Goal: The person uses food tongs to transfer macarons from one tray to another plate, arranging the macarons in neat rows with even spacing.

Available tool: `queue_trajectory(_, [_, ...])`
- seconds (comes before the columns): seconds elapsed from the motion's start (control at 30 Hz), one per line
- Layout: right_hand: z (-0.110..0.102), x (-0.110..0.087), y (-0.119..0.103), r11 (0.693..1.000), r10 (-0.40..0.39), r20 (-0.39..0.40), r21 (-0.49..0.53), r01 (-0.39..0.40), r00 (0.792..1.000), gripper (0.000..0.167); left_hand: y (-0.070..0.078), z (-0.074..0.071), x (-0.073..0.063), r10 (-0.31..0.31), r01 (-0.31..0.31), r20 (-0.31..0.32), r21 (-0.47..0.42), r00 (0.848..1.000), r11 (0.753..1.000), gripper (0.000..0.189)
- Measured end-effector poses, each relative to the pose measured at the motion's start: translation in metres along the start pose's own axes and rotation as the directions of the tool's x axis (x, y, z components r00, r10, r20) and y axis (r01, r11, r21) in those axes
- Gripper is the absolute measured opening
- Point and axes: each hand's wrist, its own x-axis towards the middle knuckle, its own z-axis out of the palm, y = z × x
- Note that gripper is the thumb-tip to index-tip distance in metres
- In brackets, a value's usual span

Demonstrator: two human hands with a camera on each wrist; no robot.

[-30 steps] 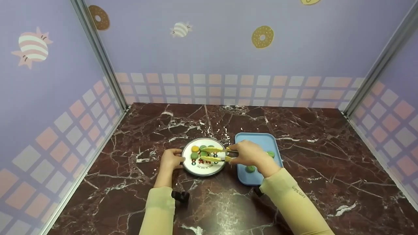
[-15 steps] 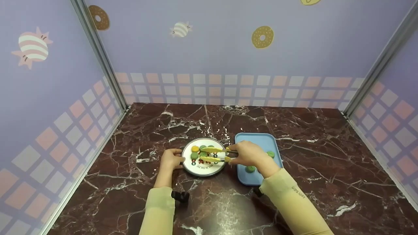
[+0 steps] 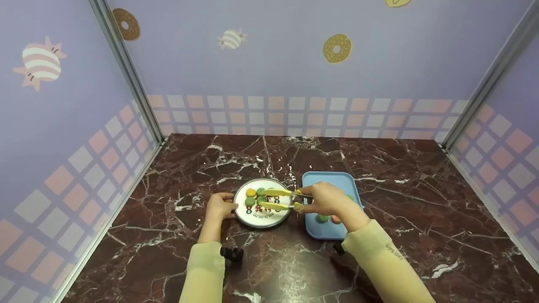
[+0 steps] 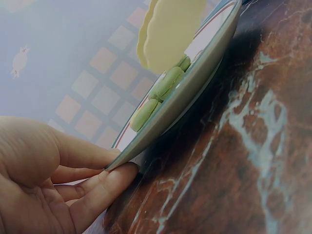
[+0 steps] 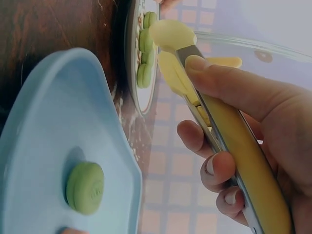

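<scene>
My left hand (image 3: 220, 206) pinches the near-left rim of a round white plate (image 3: 276, 218), thumb on top and fingers beneath in the left wrist view. Printed lettering and a dark rim line mark the plate. Several green macarons (image 3: 250, 202) and a yellow one (image 3: 251, 192) sit grouped on it. Yellow-tipped tongs (image 5: 243, 151) lie in the grip of my right hand (image 3: 328, 200), their two ends apart above the plate's right half. In the head view the tongs partly cover the macarons.
Right of the plate is a light blue tray (image 3: 328, 232), partly beneath my right hand and forearm. It bears a green macaron (image 5: 87, 187) and a pinkish one (image 3: 335, 219). Patterned wall panels (image 3: 269, 113) enclose the dark marbled tabletop (image 3: 286, 269) at the back and sides.
My right hand has shifted slightly right with the tongs, uncovering the pinkish macaron on the tray. My left hand keeps its hold on the plate.
</scene>
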Motion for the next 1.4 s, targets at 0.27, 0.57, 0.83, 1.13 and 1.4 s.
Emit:
queue_trajectory(0.27, [-0.012, -0.019, 0.013, 1.000, 0.000, -0.018, 0.005, 0.000, 1.000, 0.050, 0.000, -0.001, -0.001, 0.013, -0.013, 0.002, 0.012, 1.000, 1.000, 0.046])
queue_trajectory(0.57, [-0.024, -0.040, 0.031, 0.998, 0.066, -0.014, 0.007, -0.066, 0.998, 0.057, 0.000, 0.001, -0.001, 0.021, -0.021, -0.014, 0.028, 1.000, 0.999, 0.046])
queue_trajectory(0.83, [-0.034, -0.060, 0.049, 0.993, 0.118, -0.014, -0.004, -0.118, 0.993, 0.062, -0.001, 0.001, 0.000, 0.016, -0.016, 0.002, 0.011, 1.000, 1.000, 0.046])
queue_trajectory(1.13, [-0.042, -0.082, 0.067, 0.985, 0.171, -0.036, 0.025, -0.170, 0.985, 0.062, -0.001, 0.000, 0.000, 0.016, -0.016, -0.001, 0.023, 1.000, 1.000, 0.047])
queue_trajectory(1.4, [-0.047, -0.107, 0.085, 0.977, 0.213, -0.067, 0.036, -0.211, 0.975, 0.059, -0.001, 0.000, -0.001, 0.015, -0.015, 0.007, 0.027, 1.000, 1.000, 0.046])
